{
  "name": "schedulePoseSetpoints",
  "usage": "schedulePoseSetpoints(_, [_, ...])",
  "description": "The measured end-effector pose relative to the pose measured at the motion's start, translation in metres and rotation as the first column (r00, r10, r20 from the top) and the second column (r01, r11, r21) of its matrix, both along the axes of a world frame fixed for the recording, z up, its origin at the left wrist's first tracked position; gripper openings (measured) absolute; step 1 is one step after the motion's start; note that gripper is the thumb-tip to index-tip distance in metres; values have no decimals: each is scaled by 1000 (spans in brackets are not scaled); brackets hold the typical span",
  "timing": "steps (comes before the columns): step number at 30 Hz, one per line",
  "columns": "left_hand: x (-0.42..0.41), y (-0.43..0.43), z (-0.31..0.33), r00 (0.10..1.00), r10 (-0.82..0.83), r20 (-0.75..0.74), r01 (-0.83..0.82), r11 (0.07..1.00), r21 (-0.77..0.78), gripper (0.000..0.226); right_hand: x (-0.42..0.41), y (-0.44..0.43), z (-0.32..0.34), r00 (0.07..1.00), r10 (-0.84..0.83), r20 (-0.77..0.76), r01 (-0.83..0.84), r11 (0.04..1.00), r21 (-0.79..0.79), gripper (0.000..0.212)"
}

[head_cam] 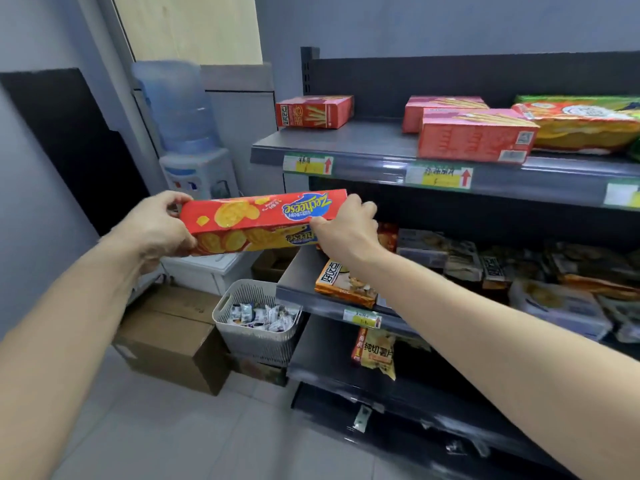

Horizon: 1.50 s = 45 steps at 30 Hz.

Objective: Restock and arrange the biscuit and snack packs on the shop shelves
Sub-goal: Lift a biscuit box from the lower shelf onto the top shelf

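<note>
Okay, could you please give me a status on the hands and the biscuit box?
Left hand, right hand: each grips one end of red Zecheese box. Box in the air, print upside down, not yet shelved. Bare gap on top shelf.

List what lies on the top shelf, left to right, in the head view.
Red stick-biscuit box → front pink stick-biscuit box → green-and-yellow snack pack. A second pink box sits behind the front one and overlaps it, so it is left out of the order.
</note>
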<state>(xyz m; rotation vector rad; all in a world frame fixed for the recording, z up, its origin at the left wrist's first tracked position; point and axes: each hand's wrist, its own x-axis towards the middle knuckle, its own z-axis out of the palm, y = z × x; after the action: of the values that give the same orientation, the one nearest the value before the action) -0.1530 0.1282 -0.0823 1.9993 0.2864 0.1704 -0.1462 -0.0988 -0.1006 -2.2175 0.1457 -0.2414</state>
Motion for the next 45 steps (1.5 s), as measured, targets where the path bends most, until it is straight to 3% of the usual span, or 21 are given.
schedulePoseSetpoints(7, [34,-23,-46,986,-87,-142,98,993,71,75,14,-27,-48,982,-49,-183,65,994,82,50])
schedulePoseSetpoints(13, [88,-49,-76,968,-202,-149,215,973,81,80,49,-53,-78,965,-138,-223,164,982,98,19])
schedulePoseSetpoints(19, [139,-53,-113,972,-195,-132,198,980,5,75,89,-47,-104,946,-191,-262,225,969,105,33])
schedulePoseSetpoints(23, [164,-38,-131,985,-121,-124,121,993,-5,71,114,-28,-121,931,-170,-323,221,967,127,26])
schedulePoseSetpoints(29, [189,-2,-148,990,-51,-133,59,997,52,55,148,7,-140,922,-70,-381,171,956,237,43])
schedulePoseSetpoints(33, [202,18,-159,989,-23,-147,34,997,70,52,168,25,-152,911,-11,-411,132,955,267,20])
schedulePoseSetpoints(40, [223,35,-189,982,-17,-189,26,999,44,57,193,36,-179,877,83,-473,106,927,359,31])
schedulePoseSetpoints(45, [233,30,-199,968,-54,-245,61,998,21,61,198,31,-191,859,86,-505,104,936,336,31])
